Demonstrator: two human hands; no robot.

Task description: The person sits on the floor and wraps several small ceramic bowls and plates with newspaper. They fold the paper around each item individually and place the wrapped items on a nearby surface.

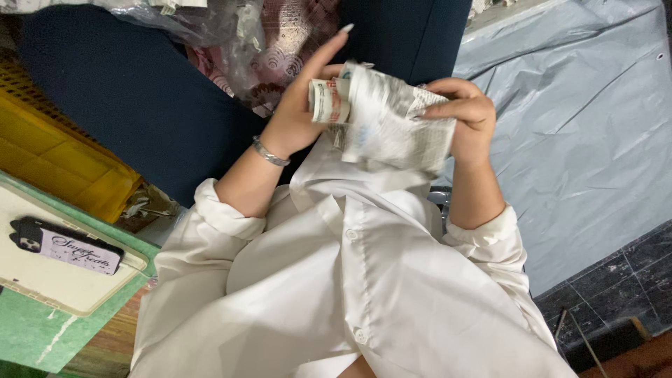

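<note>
Two hands work over a lap covered by a white button-up shirt (364, 280), of which two buttons show down the front placket. The left hand (308, 105) is raised with its index finger stretched straight up and the other fingers curled, its thumb side pinching one small rolled bundle of printed paper (327, 100) that has red and white markings. One silver bracelet (270, 152) sits on the left wrist. The right hand (458, 115) is clenched around the right edge of one crumpled sheet of white printed paper (392, 126), fingers bent over the top of it. The sheet spans between both hands and touches the rolled bundle at its left side, held just above the shirt collar.

Behind the hands lies one dark blue cloth (140, 98), with one clear plastic bag (231, 35) holding patterned pink fabric at its top edge. One grey plastic sheet (581, 126) spreads to the right, over a dark tiled floor (630, 273). To the left stands one yellow crate (56, 147), and below it one white tray (42, 273) carries one phone (66, 245) in a dark case, lying flat near the tray's upper edge
</note>
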